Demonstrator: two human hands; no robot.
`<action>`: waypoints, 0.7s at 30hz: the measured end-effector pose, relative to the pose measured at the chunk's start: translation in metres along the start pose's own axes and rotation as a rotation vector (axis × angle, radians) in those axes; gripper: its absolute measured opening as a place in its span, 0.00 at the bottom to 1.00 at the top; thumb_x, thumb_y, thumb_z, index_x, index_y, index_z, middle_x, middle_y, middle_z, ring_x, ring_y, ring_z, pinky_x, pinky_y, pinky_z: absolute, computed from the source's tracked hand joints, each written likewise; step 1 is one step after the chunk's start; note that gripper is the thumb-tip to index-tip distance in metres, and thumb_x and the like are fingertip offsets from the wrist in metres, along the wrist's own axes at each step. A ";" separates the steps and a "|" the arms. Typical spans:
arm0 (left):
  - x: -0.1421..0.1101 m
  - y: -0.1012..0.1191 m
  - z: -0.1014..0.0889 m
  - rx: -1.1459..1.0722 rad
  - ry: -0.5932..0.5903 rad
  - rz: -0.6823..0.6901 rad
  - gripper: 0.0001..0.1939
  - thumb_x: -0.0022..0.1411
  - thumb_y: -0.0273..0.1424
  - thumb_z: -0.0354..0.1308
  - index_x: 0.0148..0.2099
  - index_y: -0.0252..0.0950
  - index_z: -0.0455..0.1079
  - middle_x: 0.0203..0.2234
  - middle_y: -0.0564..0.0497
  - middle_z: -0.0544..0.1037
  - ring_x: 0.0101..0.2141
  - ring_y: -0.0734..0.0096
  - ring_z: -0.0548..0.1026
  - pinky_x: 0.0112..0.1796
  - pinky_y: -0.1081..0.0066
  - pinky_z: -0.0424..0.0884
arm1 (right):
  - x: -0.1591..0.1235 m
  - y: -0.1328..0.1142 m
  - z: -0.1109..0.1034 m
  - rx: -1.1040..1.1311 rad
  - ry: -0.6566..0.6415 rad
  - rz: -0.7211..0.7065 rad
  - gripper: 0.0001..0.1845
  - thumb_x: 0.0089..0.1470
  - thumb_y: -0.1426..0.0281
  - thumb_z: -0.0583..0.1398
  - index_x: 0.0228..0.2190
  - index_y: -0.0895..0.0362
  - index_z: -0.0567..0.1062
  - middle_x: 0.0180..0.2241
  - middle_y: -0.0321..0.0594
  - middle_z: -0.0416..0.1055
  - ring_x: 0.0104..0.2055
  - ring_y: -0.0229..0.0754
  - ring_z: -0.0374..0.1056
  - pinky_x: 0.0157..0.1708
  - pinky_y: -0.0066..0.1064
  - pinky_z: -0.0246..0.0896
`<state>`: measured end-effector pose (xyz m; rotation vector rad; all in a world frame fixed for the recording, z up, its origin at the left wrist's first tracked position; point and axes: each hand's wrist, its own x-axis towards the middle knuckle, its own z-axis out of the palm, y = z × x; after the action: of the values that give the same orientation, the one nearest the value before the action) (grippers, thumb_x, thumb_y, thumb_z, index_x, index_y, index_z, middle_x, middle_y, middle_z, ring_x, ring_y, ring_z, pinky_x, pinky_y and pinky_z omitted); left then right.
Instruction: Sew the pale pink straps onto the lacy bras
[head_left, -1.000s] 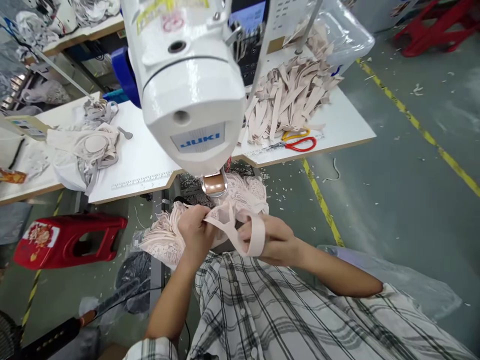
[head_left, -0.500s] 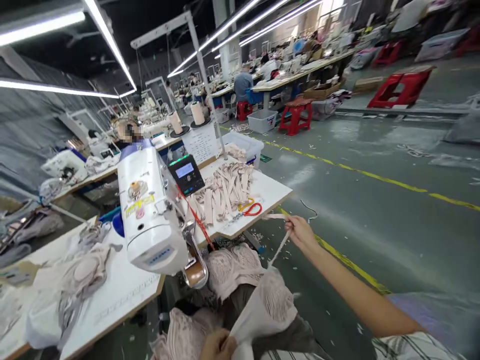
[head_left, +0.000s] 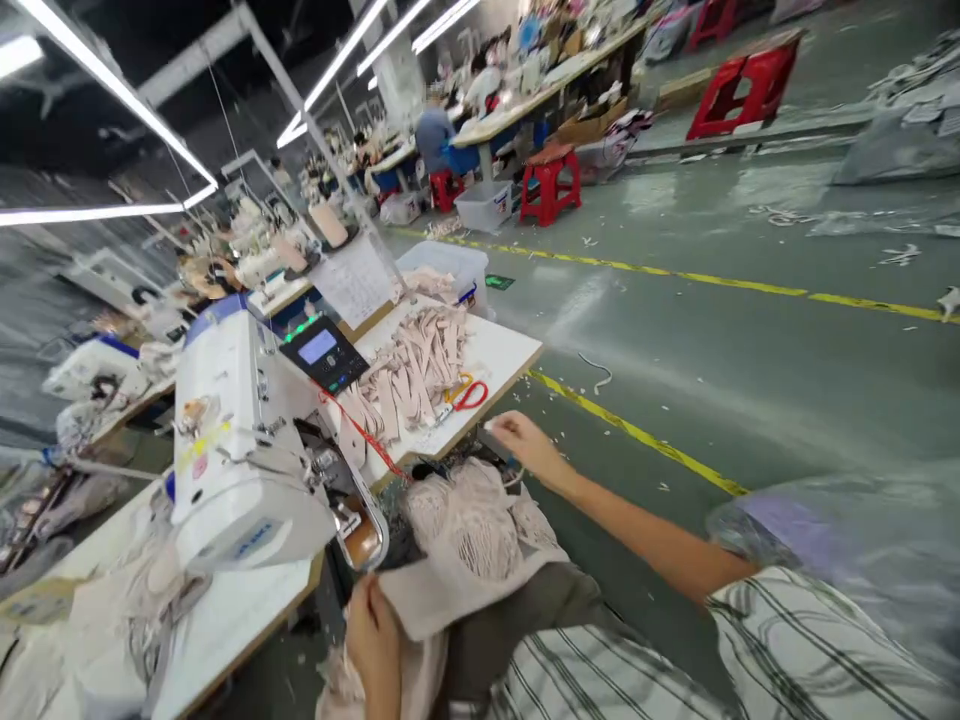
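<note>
A pale pink lace garment (head_left: pixel 472 535) lies across my lap below the white sewing machine (head_left: pixel 240 470). My left hand (head_left: pixel 373 640) grips the garment's near edge at the bottom of the view, fingers closed on the fabric. My right hand (head_left: pixel 521 445) is stretched out to the right beside the table edge, fingers closed; something small and dark shows at it, too blurred to name. A heap of pink strap pieces (head_left: pixel 412 370) and red and yellow scissors (head_left: pixel 469 393) lie on the table (head_left: pixel 502 355) just beyond that hand.
A control panel (head_left: pixel 322 352) sits behind the machine. More fabric is piled on the left table (head_left: pixel 142 590). A clear bin (head_left: pixel 446 268) stands at the table's far end. Red stools (head_left: pixel 551 185), other workers' tables and yellow floor lines lie beyond. A plastic bag (head_left: pixel 840 530) is at my right.
My right hand has come back down from the raised strap toward the table edge near the garment. My left hand keeps hold of the fabric. The view has swung slightly left.
</note>
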<state>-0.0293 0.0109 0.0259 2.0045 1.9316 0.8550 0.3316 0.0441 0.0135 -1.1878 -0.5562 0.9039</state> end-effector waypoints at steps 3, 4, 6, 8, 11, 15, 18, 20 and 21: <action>-0.004 0.030 -0.010 -0.136 -0.195 0.107 0.18 0.65 0.39 0.49 0.40 0.36 0.77 0.36 0.42 0.83 0.38 0.57 0.80 0.40 0.62 0.75 | -0.057 0.001 0.034 -0.239 -0.391 0.009 0.16 0.42 0.62 0.70 0.29 0.57 0.73 0.30 0.35 0.74 0.35 0.38 0.69 0.38 0.29 0.63; -0.005 0.037 -0.015 -0.158 -0.231 0.079 0.18 0.66 0.40 0.50 0.43 0.36 0.77 0.39 0.42 0.82 0.40 0.59 0.79 0.42 0.64 0.74 | -0.072 -0.001 0.043 -0.366 -0.537 -0.050 0.15 0.47 0.61 0.68 0.32 0.57 0.73 0.32 0.36 0.74 0.35 0.38 0.68 0.39 0.30 0.62; -0.006 0.049 -0.024 -0.213 -0.371 0.125 0.18 0.67 0.39 0.52 0.48 0.36 0.77 0.40 0.43 0.82 0.38 0.64 0.78 0.41 0.67 0.73 | -0.095 -0.004 0.057 -0.574 -0.758 -0.190 0.13 0.55 0.60 0.64 0.36 0.56 0.71 0.33 0.37 0.74 0.32 0.37 0.68 0.35 0.29 0.60; -0.008 0.058 -0.032 -0.239 -0.450 0.204 0.16 0.66 0.38 0.56 0.50 0.37 0.76 0.35 0.47 0.80 0.31 0.70 0.75 0.34 0.71 0.70 | -0.109 -0.006 0.067 -0.685 -0.877 -0.296 0.12 0.59 0.61 0.60 0.38 0.56 0.70 0.32 0.37 0.74 0.29 0.37 0.67 0.31 0.28 0.56; -0.012 0.063 -0.038 -0.230 -0.445 0.243 0.14 0.65 0.36 0.59 0.49 0.37 0.77 0.28 0.51 0.77 0.26 0.73 0.71 0.28 0.74 0.65 | -0.121 -0.004 0.077 -0.758 -0.982 -0.366 0.09 0.60 0.64 0.59 0.38 0.56 0.70 0.32 0.37 0.75 0.27 0.36 0.66 0.29 0.28 0.54; -0.021 0.053 -0.033 -0.262 -0.371 0.260 0.09 0.67 0.31 0.56 0.42 0.36 0.78 0.26 0.52 0.77 0.27 0.73 0.72 0.29 0.74 0.64 | -0.123 0.001 0.085 -0.833 -1.059 -0.329 0.10 0.60 0.64 0.59 0.41 0.56 0.72 0.36 0.39 0.77 0.29 0.37 0.68 0.30 0.28 0.53; -0.027 0.042 -0.028 -0.248 -0.314 0.256 0.10 0.68 0.32 0.55 0.34 0.36 0.74 0.24 0.53 0.74 0.26 0.74 0.70 0.28 0.74 0.63 | -0.119 0.001 0.090 -0.754 -1.138 -0.244 0.10 0.61 0.64 0.59 0.40 0.55 0.77 0.36 0.38 0.77 0.35 0.38 0.70 0.34 0.28 0.56; -0.030 0.038 -0.023 -0.248 -0.299 0.236 0.12 0.68 0.33 0.55 0.32 0.36 0.72 0.23 0.54 0.72 0.25 0.75 0.69 0.27 0.74 0.61 | -0.115 0.000 0.092 -0.684 -1.183 -0.192 0.09 0.60 0.65 0.60 0.38 0.54 0.79 0.34 0.38 0.76 0.37 0.39 0.69 0.37 0.28 0.57; -0.031 0.036 -0.022 -0.256 -0.298 0.223 0.12 0.68 0.33 0.54 0.31 0.36 0.70 0.22 0.54 0.71 0.24 0.75 0.68 0.27 0.74 0.61 | -0.114 0.000 0.094 -0.657 -1.195 -0.161 0.09 0.60 0.65 0.60 0.37 0.55 0.79 0.33 0.37 0.75 0.37 0.38 0.68 0.38 0.28 0.57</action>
<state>-0.0099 -0.0277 0.0551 2.0761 1.3865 0.7563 0.1963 -0.0002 0.0520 -1.0288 -1.9962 1.2923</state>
